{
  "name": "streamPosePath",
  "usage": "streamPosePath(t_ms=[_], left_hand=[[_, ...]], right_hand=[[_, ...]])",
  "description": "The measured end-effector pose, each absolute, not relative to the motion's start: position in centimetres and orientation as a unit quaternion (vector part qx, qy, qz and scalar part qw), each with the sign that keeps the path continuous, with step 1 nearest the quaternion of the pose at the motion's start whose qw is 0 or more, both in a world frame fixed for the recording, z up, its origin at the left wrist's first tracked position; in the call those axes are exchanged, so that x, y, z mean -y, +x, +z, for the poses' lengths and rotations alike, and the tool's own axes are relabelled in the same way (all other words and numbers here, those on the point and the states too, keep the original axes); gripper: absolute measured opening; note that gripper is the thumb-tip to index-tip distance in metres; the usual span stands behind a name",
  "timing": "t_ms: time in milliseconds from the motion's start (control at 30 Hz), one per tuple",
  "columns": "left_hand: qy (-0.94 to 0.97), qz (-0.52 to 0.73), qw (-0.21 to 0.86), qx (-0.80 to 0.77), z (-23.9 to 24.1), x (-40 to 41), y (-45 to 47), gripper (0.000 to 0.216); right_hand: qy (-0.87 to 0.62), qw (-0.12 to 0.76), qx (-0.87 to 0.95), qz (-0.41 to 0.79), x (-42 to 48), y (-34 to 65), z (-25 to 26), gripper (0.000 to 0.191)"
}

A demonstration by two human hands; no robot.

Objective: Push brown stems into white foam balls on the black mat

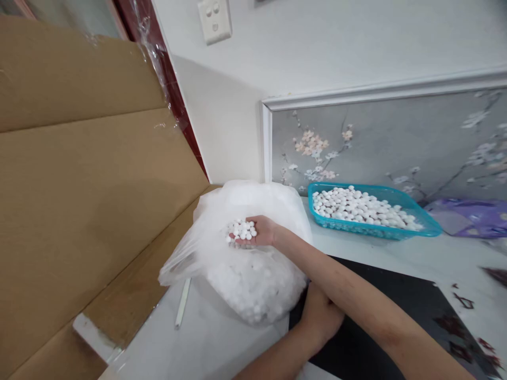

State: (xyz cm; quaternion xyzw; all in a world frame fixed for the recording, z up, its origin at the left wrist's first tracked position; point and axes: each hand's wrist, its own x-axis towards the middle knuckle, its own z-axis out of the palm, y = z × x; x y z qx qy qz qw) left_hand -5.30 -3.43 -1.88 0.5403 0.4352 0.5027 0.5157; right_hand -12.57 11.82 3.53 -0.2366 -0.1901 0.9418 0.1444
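Note:
My right hand (259,232), palm up and cupped, holds a heap of small white balls (244,230) at the mouth of a thin translucent plastic bag (222,211). More white balls (257,290) fill the lower part of this bag, which stands on the white table. Below my right forearm, my left hand (322,312) rests over the edge of a black mat (368,316), close to the bag's right side. My right forearm crosses over it and hides most of its fingers, so I cannot tell whether it grips anything.
A teal basket (372,230) of white balls stands right of the bag, beside a purple package (471,216). Tall cardboard (79,195) borders the left. A white strip (182,303) lies left of the bag. Dark red scraps (463,301) lie at the right.

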Motion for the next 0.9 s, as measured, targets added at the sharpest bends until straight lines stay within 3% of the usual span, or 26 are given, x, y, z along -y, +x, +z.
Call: streamPosePath(t_ms=[467,900], left_hand=[[0.529,0.495,0.516,-0.456,-2.2,3.2,-5.1,0.017],[0.535,0.496,0.508,-0.458,-2.5,3.0,-5.2,0.017]], right_hand=[[-0.237,0.156,0.157,0.946,-11.2,-11.2,4.4,0.044],[-0.258,0.192,0.158,0.934,-11.2,-11.2,4.7,0.029]])
